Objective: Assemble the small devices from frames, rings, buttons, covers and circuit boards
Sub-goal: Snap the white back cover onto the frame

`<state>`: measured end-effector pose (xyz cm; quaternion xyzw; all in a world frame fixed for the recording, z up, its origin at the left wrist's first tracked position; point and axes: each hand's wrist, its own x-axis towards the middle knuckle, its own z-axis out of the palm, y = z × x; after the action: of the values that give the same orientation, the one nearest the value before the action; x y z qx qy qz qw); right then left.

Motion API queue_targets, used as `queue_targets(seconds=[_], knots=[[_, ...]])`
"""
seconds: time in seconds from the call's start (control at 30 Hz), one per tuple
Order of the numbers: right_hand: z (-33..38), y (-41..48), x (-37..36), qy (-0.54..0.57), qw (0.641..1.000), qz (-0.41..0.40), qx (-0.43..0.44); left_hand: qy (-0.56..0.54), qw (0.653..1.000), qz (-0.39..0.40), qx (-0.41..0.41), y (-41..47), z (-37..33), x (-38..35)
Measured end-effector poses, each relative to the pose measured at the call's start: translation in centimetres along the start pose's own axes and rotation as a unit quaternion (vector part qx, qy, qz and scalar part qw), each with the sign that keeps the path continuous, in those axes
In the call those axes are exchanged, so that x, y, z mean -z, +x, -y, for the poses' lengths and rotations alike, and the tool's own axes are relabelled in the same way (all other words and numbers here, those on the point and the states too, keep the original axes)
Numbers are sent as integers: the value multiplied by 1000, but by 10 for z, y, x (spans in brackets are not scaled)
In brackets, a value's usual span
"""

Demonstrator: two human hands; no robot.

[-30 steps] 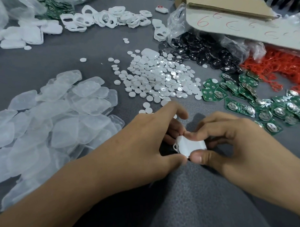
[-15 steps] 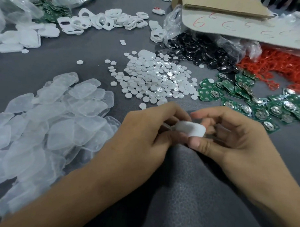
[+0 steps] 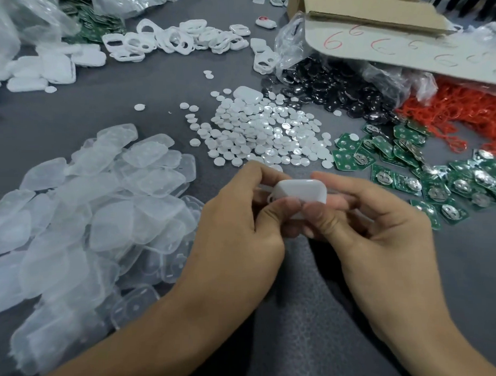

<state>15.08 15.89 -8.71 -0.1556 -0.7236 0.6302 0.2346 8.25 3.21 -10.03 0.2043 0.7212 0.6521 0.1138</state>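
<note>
A small white device (image 3: 300,193) with a rounded cover is held above the grey table between both hands. My left hand (image 3: 239,222) grips its left end, thumb on the near side and fingers curled behind. My right hand (image 3: 371,220) pinches its right end, thumb pressed on the near edge. The underside of the device is hidden by my fingers.
Clear plastic covers (image 3: 81,210) lie heaped at the left. White buttons (image 3: 256,134) are piled ahead, green circuit boards (image 3: 426,170) at the right, red rings (image 3: 463,115) and black discs (image 3: 327,86) beyond. White frames (image 3: 174,41) and a cardboard box (image 3: 376,17) sit at the back.
Both hands have lifted the white device off the table and turned it so its smooth cover faces up. The thumbs have come together on its near edge.
</note>
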Motion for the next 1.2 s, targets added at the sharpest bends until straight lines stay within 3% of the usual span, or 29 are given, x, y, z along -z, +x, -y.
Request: queue_targets(seconds=[0.2, 0.43, 0.6, 0.93, 1.2], knots=[[-6, 1, 6, 41, 998, -11, -45, 66, 997, 40, -30, -3, 3, -2], [-7, 3, 0, 73, 996, 3, -43, 70, 997, 20, -5, -5, 0, -6], [-5, 4, 6, 94, 994, -3, -54, 92, 995, 12, -37, 1, 1, -1], [-11, 9, 5, -41, 999, 13, -11, 157, 987, -16, -35, 2, 3, -4], [-7, 3, 8, -60, 998, -23, 10, 92, 995, 19, -19, 7, 4, -8]])
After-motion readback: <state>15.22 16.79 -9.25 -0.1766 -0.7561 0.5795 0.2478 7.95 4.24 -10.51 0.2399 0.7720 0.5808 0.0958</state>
